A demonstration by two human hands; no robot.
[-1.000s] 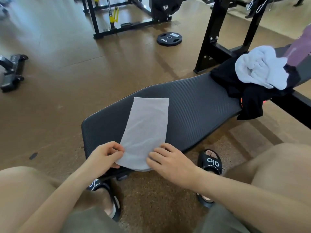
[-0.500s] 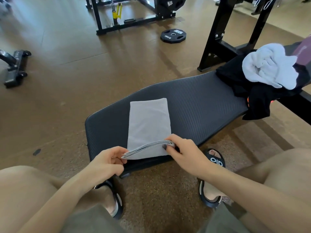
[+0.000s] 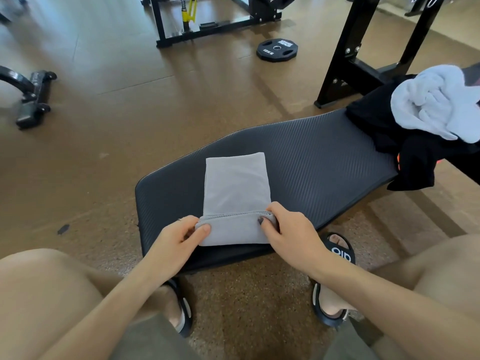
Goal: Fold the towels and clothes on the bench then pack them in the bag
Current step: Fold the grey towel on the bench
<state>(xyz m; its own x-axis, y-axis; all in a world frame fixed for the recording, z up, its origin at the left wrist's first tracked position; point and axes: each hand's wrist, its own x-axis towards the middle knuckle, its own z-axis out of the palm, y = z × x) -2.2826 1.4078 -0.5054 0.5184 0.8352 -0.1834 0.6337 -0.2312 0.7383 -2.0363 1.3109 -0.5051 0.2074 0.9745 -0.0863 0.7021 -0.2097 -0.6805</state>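
A grey towel (image 3: pixel 235 185) lies as a narrow strip on the near end of the black padded bench (image 3: pixel 319 162). Its near end is turned up and over toward the far end. My left hand (image 3: pixel 179 237) pinches the left corner of that raised end, and my right hand (image 3: pixel 288 229) pinches the right corner. At the bench's far right sits a heap of black clothing (image 3: pixel 405 141) with a crumpled white towel (image 3: pixel 436 107) on top. No bag is in view.
A black rack frame (image 3: pixel 363 53) stands behind the bench on the right. A 10 kg weight plate (image 3: pixel 277 50) lies on the brown floor, with another frame (image 3: pixel 207 24) beyond and black equipment (image 3: pixel 31 97) at left. My knees and sandalled feet flank the bench's near edge.
Both hands took hold of the towel's near end, lifted it off the bench edge and carried it up and forward over the rest of the strip.
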